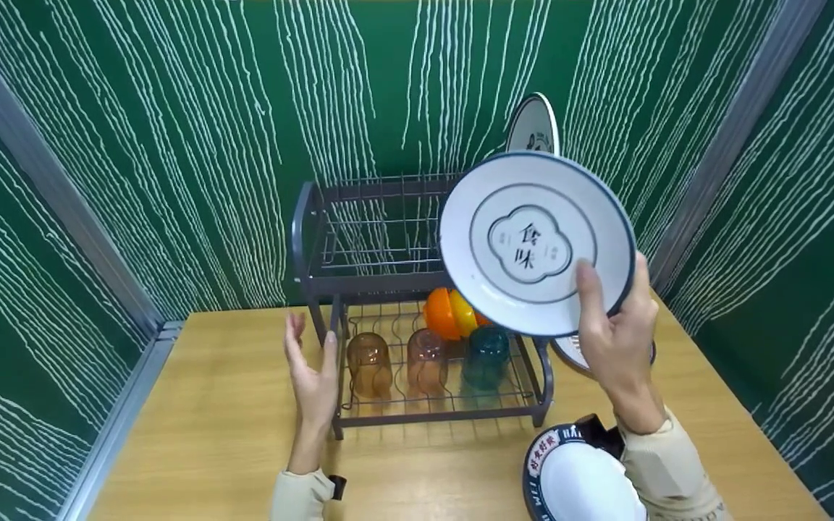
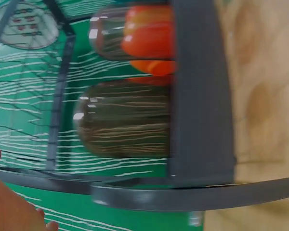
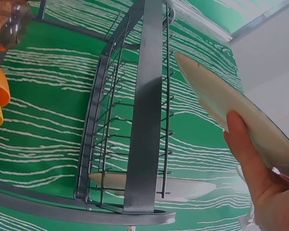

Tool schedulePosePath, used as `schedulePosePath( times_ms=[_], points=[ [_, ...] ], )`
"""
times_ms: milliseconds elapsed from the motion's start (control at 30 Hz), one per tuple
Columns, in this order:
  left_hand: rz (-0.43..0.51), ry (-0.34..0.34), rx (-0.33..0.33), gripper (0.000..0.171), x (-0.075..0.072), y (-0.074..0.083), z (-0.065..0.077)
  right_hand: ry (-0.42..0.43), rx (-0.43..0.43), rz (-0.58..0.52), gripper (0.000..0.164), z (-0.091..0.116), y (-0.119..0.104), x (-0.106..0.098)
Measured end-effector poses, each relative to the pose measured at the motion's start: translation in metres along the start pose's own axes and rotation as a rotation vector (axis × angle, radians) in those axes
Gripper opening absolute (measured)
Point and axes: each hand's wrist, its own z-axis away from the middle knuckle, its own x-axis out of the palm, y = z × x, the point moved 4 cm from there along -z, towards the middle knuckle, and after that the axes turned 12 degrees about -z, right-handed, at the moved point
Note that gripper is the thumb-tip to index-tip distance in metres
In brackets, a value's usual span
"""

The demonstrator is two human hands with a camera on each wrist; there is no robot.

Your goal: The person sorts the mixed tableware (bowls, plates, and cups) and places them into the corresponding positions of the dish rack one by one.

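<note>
My right hand (image 1: pixel 616 347) grips a white plate (image 1: pixel 525 195) with a dark blue rim by its lower right edge, thumb on the face and fingers behind. The plate is tilted up in front of the right part of the upper tier of a dark grey two-tier dish rack (image 1: pixel 381 278). In the right wrist view the plate (image 3: pixel 236 106) appears edge-on, beside the wire slots. Another plate (image 1: pixel 535 126) stands upright at the rack's right end. My left hand (image 1: pixel 316 383) is beside the rack's left side, thumb and fingers spread apart, holding nothing.
On the lower tier are an amber glass (image 1: pixel 370 365), a pink glass (image 1: pixel 427 362) and a teal glass (image 1: pixel 486 358), with orange and yellow bowls (image 1: pixel 442 315) behind. A dark-rimmed plate (image 1: pixel 533 477) with a white dish (image 1: pixel 591 485) sits front right. Green walls enclose the table (image 1: pixel 192 420).
</note>
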Motion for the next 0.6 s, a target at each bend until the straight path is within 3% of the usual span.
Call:
schedulePosePath(
  times_ms=[233,367,600],
  points=[
    [0.039,-0.096,-0.101,0.058,0.008,-0.015,0.002,0.088,-0.008,0.048,0.037,-0.006,0.025,-0.01],
    [0.1,-0.128,-0.1,0.045,0.013,-0.021,0.0,0.123,-0.027,0.076,0.038,-0.011,0.03,-0.014],
    [0.094,-0.132,-0.081,0.028,0.017,-0.029,-0.004,0.183,-0.036,0.148,0.041,-0.019,0.023,-0.014]
  ],
)
